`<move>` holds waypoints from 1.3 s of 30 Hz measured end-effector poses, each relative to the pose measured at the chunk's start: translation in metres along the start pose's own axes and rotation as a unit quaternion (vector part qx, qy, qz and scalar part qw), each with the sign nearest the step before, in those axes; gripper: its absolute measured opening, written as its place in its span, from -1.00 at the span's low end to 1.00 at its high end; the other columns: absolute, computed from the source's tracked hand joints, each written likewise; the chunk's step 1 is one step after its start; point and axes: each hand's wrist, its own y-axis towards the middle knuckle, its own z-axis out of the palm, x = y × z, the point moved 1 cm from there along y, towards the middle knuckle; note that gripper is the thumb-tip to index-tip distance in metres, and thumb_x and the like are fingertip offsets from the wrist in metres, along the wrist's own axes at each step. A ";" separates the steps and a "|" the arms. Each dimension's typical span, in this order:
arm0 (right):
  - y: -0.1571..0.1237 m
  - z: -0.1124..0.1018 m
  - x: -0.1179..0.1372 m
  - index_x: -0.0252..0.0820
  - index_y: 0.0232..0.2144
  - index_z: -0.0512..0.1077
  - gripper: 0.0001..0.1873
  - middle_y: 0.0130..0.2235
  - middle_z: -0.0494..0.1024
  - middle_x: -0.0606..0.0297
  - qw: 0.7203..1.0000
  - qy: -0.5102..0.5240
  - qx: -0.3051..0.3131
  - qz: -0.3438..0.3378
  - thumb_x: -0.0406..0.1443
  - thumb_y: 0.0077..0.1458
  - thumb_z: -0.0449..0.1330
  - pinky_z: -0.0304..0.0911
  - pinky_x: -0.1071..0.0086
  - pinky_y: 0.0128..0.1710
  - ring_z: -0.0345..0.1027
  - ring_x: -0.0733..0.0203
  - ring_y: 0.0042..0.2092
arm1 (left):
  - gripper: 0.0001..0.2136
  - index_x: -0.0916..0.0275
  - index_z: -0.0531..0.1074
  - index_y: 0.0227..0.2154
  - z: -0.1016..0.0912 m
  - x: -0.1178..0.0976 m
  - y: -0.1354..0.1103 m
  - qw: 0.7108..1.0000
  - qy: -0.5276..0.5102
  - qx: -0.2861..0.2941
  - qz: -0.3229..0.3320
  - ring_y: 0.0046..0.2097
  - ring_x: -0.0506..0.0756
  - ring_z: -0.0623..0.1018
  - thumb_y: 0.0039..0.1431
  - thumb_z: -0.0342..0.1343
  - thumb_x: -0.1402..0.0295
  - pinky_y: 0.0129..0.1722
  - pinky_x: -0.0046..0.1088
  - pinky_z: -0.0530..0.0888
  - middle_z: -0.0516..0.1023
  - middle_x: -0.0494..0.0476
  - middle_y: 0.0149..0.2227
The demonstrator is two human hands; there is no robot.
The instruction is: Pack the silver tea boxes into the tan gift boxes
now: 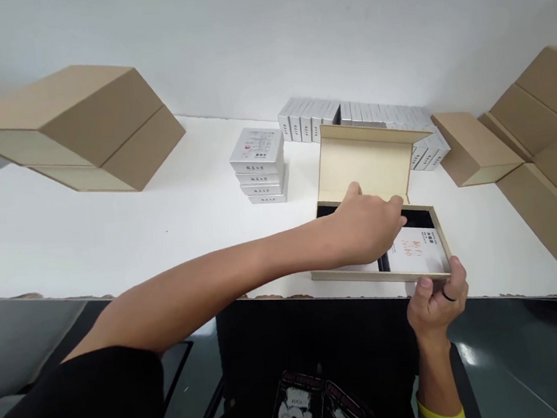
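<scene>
An open tan gift box [433, 218] with its lid [364, 162] raised stands at the near edge of the white table [110, 235]. My left hand [366, 229] reaches across and into the box, palm down, fingers curled over its dark inside; what they touch is hidden. A white printed pack [417, 250] lies in the right half of the box. My right hand [437, 298], with a black ring, grips the box's near right corner, thumb on the rim.
A stack of several silver-white packs [259, 164] stands left of the box, and a row of the same packs [363, 115] lines the wall behind it. Closed tan boxes lie at left [78, 128] and at right [472, 146], [549, 158].
</scene>
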 end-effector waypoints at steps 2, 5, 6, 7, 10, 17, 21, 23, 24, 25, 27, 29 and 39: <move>0.000 0.000 0.000 -0.28 0.37 0.20 -0.37 -0.01 0.53 -0.09 1.000 0.001 0.001 0.002 -0.04 0.42 0.02 0.38 0.04 -0.15 0.43 -0.10 -0.12 | -0.57 0.48 0.37 0.12 0.002 0.001 0.003 0.997 -0.035 0.063 -0.009 -0.17 0.27 0.62 0.52 -0.27 0.27 0.26 0.04 0.17 0.66 0.38 -0.17; -0.001 0.000 0.000 -0.28 0.36 0.21 -0.38 -0.01 0.52 -0.09 1.000 0.004 0.004 0.001 -0.06 0.42 0.02 0.39 0.04 -0.14 0.43 -0.08 -0.13 | -0.54 0.48 0.30 0.21 0.005 0.006 0.012 0.990 -0.087 0.099 -0.051 -0.05 0.31 0.61 0.50 -0.25 0.26 0.20 -0.06 0.26 0.62 0.48 -0.03; -0.001 0.000 0.000 -0.28 0.36 0.20 -0.39 -0.01 0.52 -0.08 1.000 0.006 0.005 -0.001 -0.06 0.42 0.02 0.39 0.04 -0.14 0.43 -0.07 -0.12 | -0.53 0.46 0.28 0.23 0.005 0.007 0.015 0.987 -0.102 0.106 -0.063 -0.03 0.32 0.60 0.50 -0.25 0.23 0.12 -0.12 0.33 0.62 0.49 0.00; -0.001 0.000 0.001 -0.27 0.36 0.20 -0.39 -0.01 0.52 -0.08 1.000 0.007 0.004 -0.002 -0.07 0.41 0.02 0.39 0.05 -0.14 0.43 -0.07 -0.12 | -0.52 0.43 0.26 0.25 0.005 0.008 0.017 0.985 -0.113 0.112 -0.073 -0.02 0.31 0.60 0.50 -0.25 0.20 0.03 -0.18 0.38 0.62 0.48 0.00; 0.000 0.000 0.001 -0.25 0.37 0.19 -0.38 -0.02 0.52 -0.06 1.000 0.009 0.002 -0.005 -0.07 0.42 0.03 0.38 0.06 -0.13 0.42 -0.06 -0.11 | -0.51 0.36 0.23 0.27 0.003 0.009 0.019 0.979 -0.135 0.122 -0.092 -0.02 0.29 0.59 0.49 -0.24 0.15 -0.06 -0.24 0.43 0.63 0.43 -0.03; -0.002 0.000 0.001 -0.27 0.36 0.20 -0.37 -0.04 0.53 -0.06 1.000 0.012 0.003 -0.001 -0.04 0.42 0.03 0.39 0.04 -0.13 0.44 -0.08 -0.12 | -0.54 0.27 0.33 0.18 0.000 0.013 0.019 0.967 -0.173 0.153 -0.105 0.01 0.31 0.54 0.46 -0.23 0.10 -0.03 -0.13 0.47 0.58 0.42 0.07; -0.004 0.001 -0.001 -0.31 0.33 0.23 -0.36 -0.03 0.52 -0.10 1.000 0.008 0.004 0.007 -0.01 0.41 0.02 0.41 0.02 -0.13 0.45 -0.09 -0.12 | -0.60 0.19 0.37 0.10 0.001 0.022 0.017 0.960 -0.196 0.175 -0.098 0.02 0.29 0.52 0.42 -0.16 0.07 -0.01 -0.10 0.47 0.58 0.35 0.07; -0.004 0.001 -0.001 -0.30 0.33 0.23 -0.37 -0.02 0.52 -0.10 1.000 0.007 0.005 0.008 -0.02 0.41 0.02 0.41 0.02 -0.13 0.45 -0.09 -0.12 | -0.61 0.14 0.39 0.07 0.001 0.027 0.015 0.956 -0.210 0.183 -0.092 0.07 0.28 0.49 0.39 -0.14 0.05 -0.01 -0.13 0.48 0.59 0.30 0.05; -0.004 0.001 -0.001 -0.29 0.34 0.22 -0.37 -0.02 0.52 -0.09 1.000 0.007 0.005 0.009 -0.02 0.41 0.02 0.41 0.02 -0.13 0.44 -0.10 -0.11 | -0.61 0.13 0.39 0.05 0.002 0.029 0.014 0.954 -0.216 0.186 -0.089 0.09 0.28 0.47 0.38 -0.13 0.03 -0.01 -0.15 0.48 0.60 0.27 0.03; -0.004 0.000 -0.001 -0.28 0.34 0.22 -0.37 -0.02 0.52 -0.09 1.000 0.007 0.004 0.009 -0.02 0.41 0.01 0.40 0.01 -0.13 0.44 -0.11 -0.11 | -0.61 0.12 0.39 0.04 0.002 0.030 0.013 0.953 -0.221 0.189 -0.086 0.12 0.28 0.46 0.37 -0.13 0.03 -0.01 -0.16 0.49 0.61 0.26 0.01; -0.005 0.000 -0.001 -0.28 0.35 0.22 -0.36 -0.03 0.52 -0.09 1.000 0.007 0.003 0.013 -0.02 0.41 0.01 0.40 0.00 -0.13 0.43 -0.13 -0.10 | -0.61 0.11 0.39 0.05 0.004 0.031 0.011 0.952 -0.224 0.193 -0.080 0.16 0.29 0.43 0.36 -0.12 0.03 -0.01 -0.16 0.48 0.63 0.24 -0.05; -0.005 0.000 -0.001 -0.29 0.35 0.22 -0.36 -0.02 0.52 -0.10 1.000 0.006 0.002 0.016 -0.01 0.41 0.01 0.40 -0.01 -0.12 0.43 -0.14 -0.09 | -0.61 0.10 0.39 0.06 0.007 0.032 0.011 0.952 -0.222 0.198 -0.070 0.20 0.32 0.39 0.35 -0.10 0.04 0.01 -0.12 0.47 0.64 0.22 -0.10; -0.006 0.000 -0.004 -0.30 0.37 0.22 -0.34 0.02 0.51 -0.15 1.000 0.010 -0.004 0.012 -0.02 0.41 0.03 0.38 -0.03 -0.13 0.42 -0.16 -0.08 | -0.49 0.20 0.35 0.20 0.004 0.038 -0.001 0.959 -0.193 0.210 0.003 0.23 0.33 0.43 0.40 -0.12 -0.03 0.35 0.01 0.13 0.65 0.29 0.03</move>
